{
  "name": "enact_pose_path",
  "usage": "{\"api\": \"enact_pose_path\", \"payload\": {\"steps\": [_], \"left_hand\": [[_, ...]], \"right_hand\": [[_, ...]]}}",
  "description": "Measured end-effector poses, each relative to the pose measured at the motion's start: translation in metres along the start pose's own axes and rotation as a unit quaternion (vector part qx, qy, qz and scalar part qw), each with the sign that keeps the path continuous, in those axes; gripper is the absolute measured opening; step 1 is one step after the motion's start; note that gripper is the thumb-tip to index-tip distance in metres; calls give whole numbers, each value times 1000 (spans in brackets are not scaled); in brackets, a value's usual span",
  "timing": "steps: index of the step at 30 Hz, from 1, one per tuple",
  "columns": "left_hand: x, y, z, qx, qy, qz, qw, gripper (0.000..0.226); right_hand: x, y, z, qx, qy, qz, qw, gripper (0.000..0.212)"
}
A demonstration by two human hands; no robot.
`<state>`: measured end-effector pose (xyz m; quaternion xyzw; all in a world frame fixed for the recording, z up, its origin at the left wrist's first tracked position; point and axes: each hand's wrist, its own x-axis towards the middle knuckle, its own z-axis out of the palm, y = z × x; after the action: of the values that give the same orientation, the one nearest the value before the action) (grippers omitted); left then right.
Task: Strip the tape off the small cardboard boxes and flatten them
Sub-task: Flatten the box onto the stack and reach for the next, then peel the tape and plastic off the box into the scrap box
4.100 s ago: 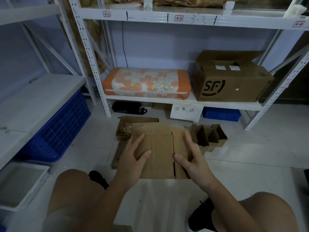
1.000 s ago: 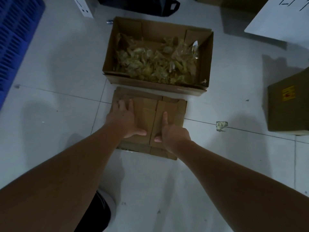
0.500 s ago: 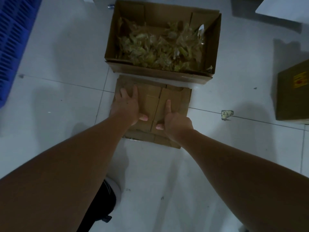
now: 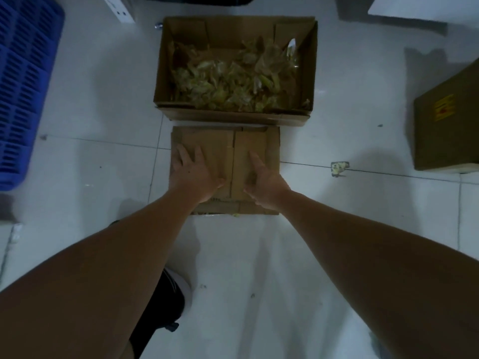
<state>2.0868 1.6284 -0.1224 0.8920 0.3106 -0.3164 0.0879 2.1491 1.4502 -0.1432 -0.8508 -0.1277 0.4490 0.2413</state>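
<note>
A flattened small cardboard box [image 4: 223, 149] lies on top of a low stack of flat cardboard [image 4: 259, 209] on the white floor. My left hand [image 4: 195, 174] rests palm down on its left half, fingers spread. On the right half lies my right hand [image 4: 264, 181], also flat, the index finger stretched forward. Neither hand grips anything. Just beyond the stack stands an open cardboard box [image 4: 233, 116] holding a heap of crumpled stripped tape [image 4: 233, 81].
A blue plastic crate [image 4: 23, 86] lies at the left edge. A closed brown box [image 4: 451, 125] with a yellow label sits at the right. A scrap of tape [image 4: 339, 167] lies on the floor tiles. My black shoe [image 4: 166, 304] is below my left arm.
Four seconds ago I held the flattened box up in front of the shelves. It now lies on the floor stack, and over the last second both hands have stayed pressed flat on it.
</note>
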Motion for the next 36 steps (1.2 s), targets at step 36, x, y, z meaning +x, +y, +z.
{"api": "enact_pose_path", "payload": {"steps": [36], "left_hand": [[-162, 409, -14, 196, 62, 514, 833, 79]], "right_hand": [[-182, 255, -257, -184, 270, 76, 942, 18]]}}
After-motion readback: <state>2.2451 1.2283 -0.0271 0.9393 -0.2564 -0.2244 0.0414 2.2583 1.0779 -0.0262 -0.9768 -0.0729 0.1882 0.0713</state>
